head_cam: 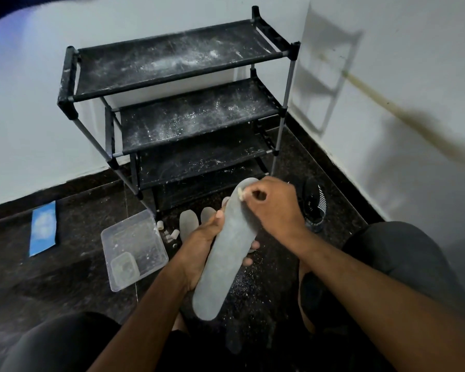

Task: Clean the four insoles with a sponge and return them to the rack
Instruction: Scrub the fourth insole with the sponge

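Now left hand (pixel 203 244) grips grey insole (pixel 223 253) mid-length; right hand (pixel 275 208) pinches pale sponge (pixel 240 194) against its toe end.

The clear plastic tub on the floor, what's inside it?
Inside the clear plastic tub sits a smaller clear container, in the corner nearest the person, plus some pale specks on the bottom. Whether there is any water in it cannot be told.

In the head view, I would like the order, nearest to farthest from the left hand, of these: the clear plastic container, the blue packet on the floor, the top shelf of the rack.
From the left hand:
1. Clear plastic container, on the floor just to its left.
2. Blue packet, farther left by the wall.
3. Top shelf of the rack, high up at the back.
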